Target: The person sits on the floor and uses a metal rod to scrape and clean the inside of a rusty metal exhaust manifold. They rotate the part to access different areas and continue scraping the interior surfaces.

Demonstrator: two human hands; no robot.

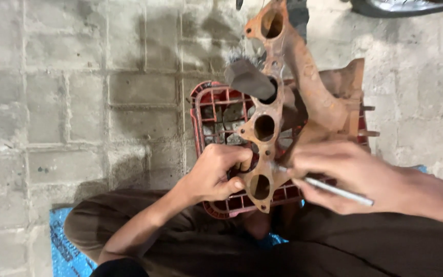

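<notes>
Rusty manifold held steady on a red crate while a slim metal tool works at its flange.

The rusty exhaust manifold lies across the red plastic crate, its ported flange running toward the crate's near edge. The left hand is curled shut around the flange's near end, thumb beside the lowest port. The right hand is closed on a thin silver tool, tip touching the flange. A dark block rests against an upper port. Paved floor surrounds the crate.
</notes>
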